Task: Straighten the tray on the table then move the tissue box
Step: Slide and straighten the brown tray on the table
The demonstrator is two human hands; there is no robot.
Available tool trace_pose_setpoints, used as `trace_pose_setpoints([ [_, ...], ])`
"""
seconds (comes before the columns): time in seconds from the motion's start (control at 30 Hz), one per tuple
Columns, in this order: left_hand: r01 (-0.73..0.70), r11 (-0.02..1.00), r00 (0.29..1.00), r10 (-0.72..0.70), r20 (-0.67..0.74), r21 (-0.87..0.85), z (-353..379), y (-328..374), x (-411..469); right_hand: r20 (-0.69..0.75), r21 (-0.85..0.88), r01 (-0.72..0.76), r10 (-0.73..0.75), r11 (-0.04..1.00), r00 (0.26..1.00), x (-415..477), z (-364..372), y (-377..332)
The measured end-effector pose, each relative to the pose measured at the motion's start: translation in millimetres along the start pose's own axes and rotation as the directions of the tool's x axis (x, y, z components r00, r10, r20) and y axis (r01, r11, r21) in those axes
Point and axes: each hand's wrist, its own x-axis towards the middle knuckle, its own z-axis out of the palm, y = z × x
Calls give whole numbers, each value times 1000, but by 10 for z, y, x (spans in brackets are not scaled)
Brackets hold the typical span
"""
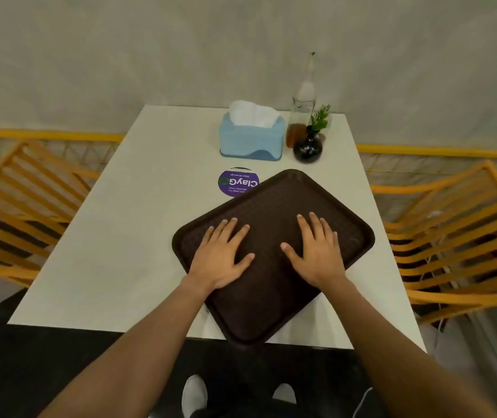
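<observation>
On the near half of the desk [114, 236], the dark brown tray [274, 303] lies skewed, turned corner-on like a diamond, with its nearest corner overhanging the desk's front edge. Its far corner covers part of a round purple sticker [235, 181].

Risks, as I judge them: both palms press from above with no grip on the rim, so a turn driven by friction alone may slip and leave the tray crooked. Any pull toward the body while turning would carry more of the tray over the edge, and it could tip off. A wide swing of the far corner brings it nearer the black vase [307, 147] and the glass bottle [301, 116]; both look top-heavy and would topple at a knock.

The blue tissue box [251, 140] stands upright near the far edge, just beside the bottle and well apart from the tray. I note it untouched.

Hand pose: the left hand [221, 256] lies flat on the tray's left part, fingers spread, clasping nothing. The right hand [318, 251] lies flat on its right part, likewise splayed and empty. Both forearms reach forward, roughly parallel. Orange slatted chairs [452, 236] flank the desk.
</observation>
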Motion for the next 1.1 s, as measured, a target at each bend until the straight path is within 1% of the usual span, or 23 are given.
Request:
trace_pose_setpoints([
  [0.1,41,998,999,-42,33,38,88,15,-52,22,-50,-50,52,997,998,-51,47,28],
  [0.2,91,996,995,-91,40,14,184,38,-121,29,-79,-106,109,991,994,-164,122,51],
  [0.27,105,994,994,-106,40,19,202,42,-160,35,-95,-104,108,990,994,-216,152,73],
  [0.37,143,989,990,-143,20,27,220,90,-253,13,-115,-67,69,991,998,-255,175,96],
  [0.5,240,970,971,-240,-14,33,262,205,-441,24,-138,25,-22,990,999,-205,180,148],
  [0.67,388,921,922,-387,-36,40,269,314,-673,54,-131,188,-182,973,982,-26,184,122],
  [0.8,477,877,879,-477,-8,48,192,307,-794,124,-137,348,-333,927,935,239,190,-5],
  [0.87,493,869,869,-494,24,50,120,258,-821,162,-133,413,-391,901,906,366,178,-79],
  [0.93,488,872,871,-489,47,22,0,166,-811,167,-127,443,-421,887,892,443,155,-146],
  [0.97,477,879,879,-476,40,-8,-67,102,-798,136,-116,439,-423,891,896,449,143,-175],
  [1.03,435,898,899,-438,-27,-64,-186,-63,-765,-22,-58,380,-382,923,924,402,112,-224],
  [1.1,404,912,902,-410,-133,-75,-278,-252,-739,-199,39,234,-222,972,955,271,78,-249],
])
